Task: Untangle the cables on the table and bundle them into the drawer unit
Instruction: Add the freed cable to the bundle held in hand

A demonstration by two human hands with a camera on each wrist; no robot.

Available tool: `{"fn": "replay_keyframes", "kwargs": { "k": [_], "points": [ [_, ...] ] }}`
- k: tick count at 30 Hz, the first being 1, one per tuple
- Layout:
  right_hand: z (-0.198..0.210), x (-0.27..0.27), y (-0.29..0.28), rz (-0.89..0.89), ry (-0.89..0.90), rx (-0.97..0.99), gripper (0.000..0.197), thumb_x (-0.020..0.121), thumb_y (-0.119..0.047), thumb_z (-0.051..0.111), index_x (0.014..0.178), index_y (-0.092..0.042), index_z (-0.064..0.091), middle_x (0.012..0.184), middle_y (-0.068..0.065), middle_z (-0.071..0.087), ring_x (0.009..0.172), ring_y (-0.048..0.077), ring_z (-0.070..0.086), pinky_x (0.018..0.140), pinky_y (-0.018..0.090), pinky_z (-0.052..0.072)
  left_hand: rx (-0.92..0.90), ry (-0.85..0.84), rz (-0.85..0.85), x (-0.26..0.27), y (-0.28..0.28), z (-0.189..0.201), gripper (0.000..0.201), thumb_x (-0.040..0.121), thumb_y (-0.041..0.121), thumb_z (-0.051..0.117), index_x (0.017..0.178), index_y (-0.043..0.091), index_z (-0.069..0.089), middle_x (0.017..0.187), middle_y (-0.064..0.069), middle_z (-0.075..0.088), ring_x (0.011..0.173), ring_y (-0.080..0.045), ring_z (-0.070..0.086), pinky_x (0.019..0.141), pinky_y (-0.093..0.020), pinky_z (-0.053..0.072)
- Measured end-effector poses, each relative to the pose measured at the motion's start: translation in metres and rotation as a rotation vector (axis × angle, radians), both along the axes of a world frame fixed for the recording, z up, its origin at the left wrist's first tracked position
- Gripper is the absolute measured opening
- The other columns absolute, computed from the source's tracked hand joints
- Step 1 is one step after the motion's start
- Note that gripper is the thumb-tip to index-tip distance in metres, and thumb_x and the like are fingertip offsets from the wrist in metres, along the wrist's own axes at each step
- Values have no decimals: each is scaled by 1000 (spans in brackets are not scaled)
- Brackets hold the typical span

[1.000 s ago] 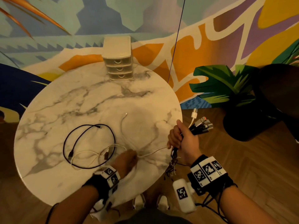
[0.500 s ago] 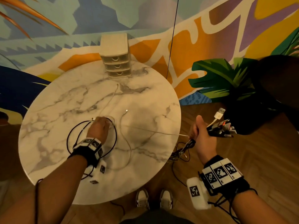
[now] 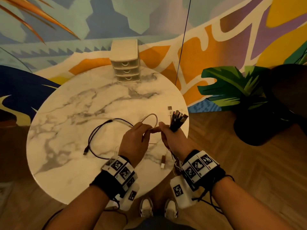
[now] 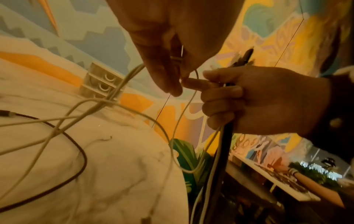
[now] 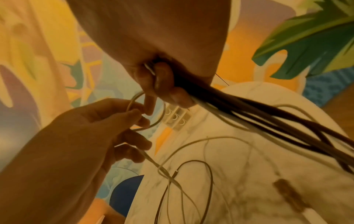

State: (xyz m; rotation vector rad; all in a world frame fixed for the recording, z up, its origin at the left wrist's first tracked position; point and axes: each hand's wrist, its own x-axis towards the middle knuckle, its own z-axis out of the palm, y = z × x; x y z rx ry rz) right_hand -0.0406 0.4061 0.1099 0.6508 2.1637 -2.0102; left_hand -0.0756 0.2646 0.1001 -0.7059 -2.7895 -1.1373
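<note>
Now, change: left hand (image 3: 134,141) has come from the table (image 3: 66,130) to the right, pinching a white cable (image 3: 152,117).
Right hand (image 3: 172,138): grips the bundle (image 3: 177,121).
Meaning: another cable joins; drawers (image 3: 127,70) unopened.

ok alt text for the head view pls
Over a round marble table, the left hand pinches a white cable loop beside the right hand, which grips a cable bundle. A black cable lies left; a drawer unit stands behind.
</note>
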Motion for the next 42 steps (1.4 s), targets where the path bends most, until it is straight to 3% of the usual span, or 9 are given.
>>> {"fn": "replay_keyframes", "kwargs": {
  "k": [4,15,20,27,32,35,37,40,42],
  "points": [
    [-4,-5,-4,-23,-63,-51,42,97,-30,48,58,-14,53,42,-3,37,41,13,32,50,29,29,-13,-6,-33,13,3,-14,22,93,11,50,110,15,64,93,-1,61,66,-20,62,60,-41,53],
    [7,-8,7,-248,132,-16,30,99,-19,44,76,-15,63,50,-1,37,40,6,30,41,19,25,-97,94,225,-49,-56,-20,34,88,7,55,122,12,57,143,-1,39,82,-18,60,70,-30,49],
    [6,-7,8,-263,213,38,31,100,-21,42,80,-17,65,50,-2,45,41,3,37,46,19,31,-248,1,164,-62,-103,-58,38,88,11,56,126,8,54,138,-10,46,104,-34,59,87,-40,49],
    [-1,-12,4,-251,235,38,32,101,-21,41,79,-17,64,54,-1,53,42,2,42,52,23,30,-30,-124,226,-84,-94,7,43,89,25,44,132,21,49,71,-10,63,72,-27,60,70,-36,47],
    [8,-21,-5,-135,253,2,32,101,-20,41,77,-17,62,64,1,65,42,1,46,55,19,31,-261,-62,-33,-39,-51,1,49,88,17,57,134,31,47,90,10,66,56,-6,48,61,-26,41],
    [19,-24,-6,-105,292,-35,32,101,-21,40,79,-16,62,65,2,67,40,5,38,47,12,30,8,-34,-122,-20,-38,18,41,85,9,57,121,29,59,102,20,63,55,-5,52,58,-14,43],
    [28,-26,-5,-105,312,-57,32,101,-20,40,79,-14,62,63,1,66,41,9,32,43,15,28,277,47,-109,-8,-34,37,21,83,11,51,94,20,67,88,13,66,59,-5,57,55,-15,46],
    [37,-27,1,-120,316,-80,33,101,-18,39,77,-12,60,62,3,63,40,8,31,41,16,26,645,-51,196,-15,-36,40,22,78,5,42,72,17,59,65,-1,56,48,-10,50,44,-18,40],
    [39,-27,3,-122,308,-97,34,102,-17,38,76,-13,59,62,5,62,40,6,32,41,15,26,646,-238,290,-31,-44,19,28,82,1,43,76,23,59,71,-2,57,48,-18,49,44,-24,40]
  ]
}}
